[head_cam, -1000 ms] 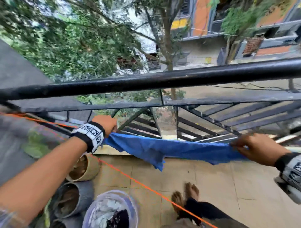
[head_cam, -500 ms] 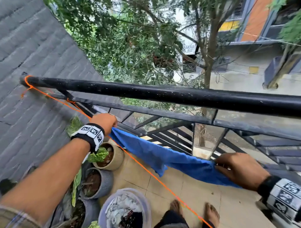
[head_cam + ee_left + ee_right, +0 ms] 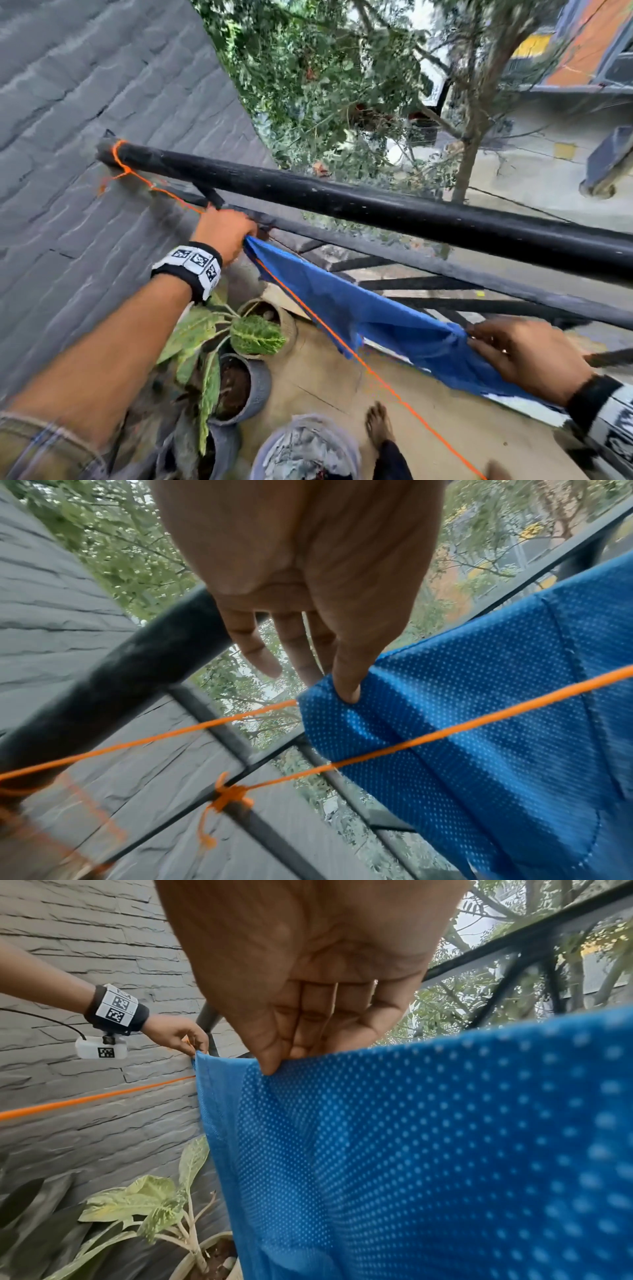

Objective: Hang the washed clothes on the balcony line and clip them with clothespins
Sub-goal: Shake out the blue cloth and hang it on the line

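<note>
Soft, even daylight falls on my balcony, with no hard shadows anywhere. From my head, the trees (image 3: 329, 68) and the far buildings smear with motion, my right hand (image 3: 527, 356) is blurred, and the black railing (image 3: 376, 209) bows with the wide lens. At my left wrist the grey wall (image 3: 51, 593) streaks at the edges. At my right wrist the blue cloth (image 3: 445, 1150) nearest the lens goes soft, its dots swollen.

A tiled balcony floor (image 3: 318, 377) carries potted plants (image 3: 239, 383) at nine o'clock and a laundry basket (image 3: 305, 448) at six.
</note>
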Tool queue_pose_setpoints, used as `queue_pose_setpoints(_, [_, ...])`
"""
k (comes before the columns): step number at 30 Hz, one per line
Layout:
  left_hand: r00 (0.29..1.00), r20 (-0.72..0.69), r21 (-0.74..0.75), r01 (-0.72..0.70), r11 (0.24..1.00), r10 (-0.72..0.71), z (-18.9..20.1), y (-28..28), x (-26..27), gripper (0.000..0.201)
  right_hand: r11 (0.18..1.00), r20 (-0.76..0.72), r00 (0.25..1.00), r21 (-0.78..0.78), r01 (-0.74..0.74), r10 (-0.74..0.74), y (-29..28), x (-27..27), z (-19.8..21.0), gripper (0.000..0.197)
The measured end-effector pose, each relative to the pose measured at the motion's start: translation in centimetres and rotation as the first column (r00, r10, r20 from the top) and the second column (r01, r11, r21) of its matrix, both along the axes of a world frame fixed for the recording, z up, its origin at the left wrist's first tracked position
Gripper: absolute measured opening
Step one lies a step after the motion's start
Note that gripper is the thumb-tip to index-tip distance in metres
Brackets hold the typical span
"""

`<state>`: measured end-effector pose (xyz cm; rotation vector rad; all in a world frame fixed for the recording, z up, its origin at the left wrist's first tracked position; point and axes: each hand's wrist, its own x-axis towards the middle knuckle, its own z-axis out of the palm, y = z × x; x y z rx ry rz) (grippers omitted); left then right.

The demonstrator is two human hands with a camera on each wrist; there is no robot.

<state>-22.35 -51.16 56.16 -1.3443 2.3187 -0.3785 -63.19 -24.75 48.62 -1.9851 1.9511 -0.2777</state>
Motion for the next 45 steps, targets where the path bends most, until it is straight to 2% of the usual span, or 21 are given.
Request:
queue_pose_setpoints(3, [0.998,-0.053,-0.053,-0.017,0.998,0.014,1.3,-3.0,4.3,0.025,1.0,-0.019,1.0,-0.019,-0.006,0.006,-3.4,3.7,0.6,0.016])
queue_pose_setpoints(6, [0.994,-0.111,-0.11,-0.01,0.994,-0.002,2.3,-5.6,8.4,0.026,0.999,-0.022,0.999,-0.012,-0.037,0.037,-5.9,6.3,0.8,0.006])
queue_pose_setpoints(9, [0.99,-0.142,-0.158,-0.043,0.987,0.021,2.8,-7.9,12.1,0.025,0.999,-0.027,0.999,-0.012,-0.042,0.041,-8.1,8.7,1.0,0.015])
queue_pose_setpoints(12, [0.979,-0.203,-0.193,-0.036,0.981,-0.004,2.9,-9.3,13.9,0.023,0.999,-0.03,1.0,-0.043,0.009,-0.011,-9.9,11.2,1.6,0.003])
queue_pose_setpoints(15, [0.961,-0.275,-0.234,-0.052,0.971,-0.015,2.4,-10.0,14.7,0.022,0.996,0.005,0.998,-0.059,0.063,-0.063,-11.5,13.3,2.6,0.009])
queue_pose_setpoints(19, [0.939,-0.343,-0.278,-0.064,0.959,-0.036,1.1,-10.5,15.8,0.023,0.998,0.007,0.998,-0.026,0.055,-0.055,-13.0,14.8,3.5,0.005])
queue_pose_setpoints(24, [0.929,-0.363,-0.297,-0.042,0.954,-0.072,0.4,-10.6,16.0,0.023,0.999,-0.001,0.999,0.002,0.051,-0.051,-12.9,14.6,3.8,0.013])
queue_pose_setpoints(31, [0.942,-0.326,-0.286,-0.018,0.958,-0.079,0.4,-8.7,15.1,0.022,0.99,-0.14,0.99,0.139,-0.012,0.031,-9.6,11.6,2.8,0.034])
queue_pose_setpoints(34, [0.945,-0.318,-0.274,-0.015,0.962,-0.076,0.6,-7.8,14.3,0.028,0.98,-0.156,0.986,0.2,-0.018,0.05,-7.8,9.7,2.9,0.041])
queue_pose_setpoints(39, [0.924,-0.352,-0.237,0.066,0.969,-0.149,-0.3,-6.0,12.2,0.04,0.963,-0.217,0.976,0.267,0.038,0.021,-5.1,7.6,3.0,0.032])
queue_pose_setpoints(42, [0.879,-0.433,-0.197,0.122,0.973,-0.198,-1.8,-4.7,10.7,0.039,0.946,-0.247,0.968,0.321,0.041,0.042,-4.7,7.5,2.8,0.03])
queue_pose_setpoints(45, [0.843,-0.496,-0.144,0.158,0.977,-0.209,-2.8,-3.2,9.1,0.043,0.95,-0.253,0.966,0.31,0.035,0.046,-4.3,7.3,1.9,0.027])
